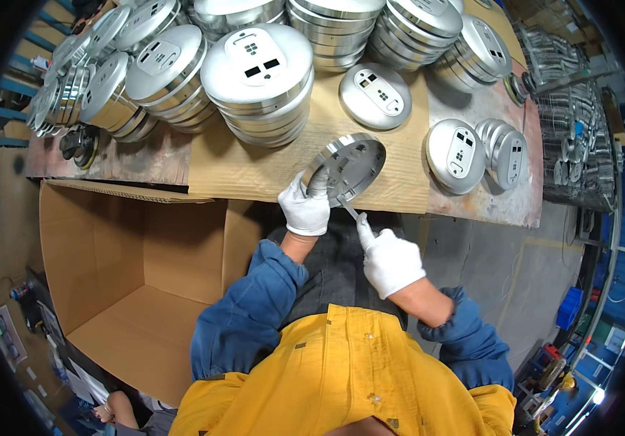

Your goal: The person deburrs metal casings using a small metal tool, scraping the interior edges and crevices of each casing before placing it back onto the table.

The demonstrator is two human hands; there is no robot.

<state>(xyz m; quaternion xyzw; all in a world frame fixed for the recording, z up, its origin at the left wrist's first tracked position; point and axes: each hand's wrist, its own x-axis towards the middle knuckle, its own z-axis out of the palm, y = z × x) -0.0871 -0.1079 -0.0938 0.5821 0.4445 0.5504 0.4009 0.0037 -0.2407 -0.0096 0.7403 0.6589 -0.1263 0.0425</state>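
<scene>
My gloved left hand (305,209) grips the edge of a round metal housing (353,168) and holds it tilted above the table's near edge, its hollow inside toward me. My gloved right hand (392,263) is closed on a thin, flat metal tool (348,208) that looks like a file, with the index finger laid along it. The tool's far end meets the lower rim of the housing. Beyond it, a single silver disc-shaped housing (375,97) lies with its slotted face up on the cardboard sheet (312,149).
Tall stacks of the same housings (258,87) fill the table's far side and left. Several more (456,156) rest at the right. A large cardboard box (134,247) stands open at my left. Wire-caged metal parts (570,123) are beyond the table's right end.
</scene>
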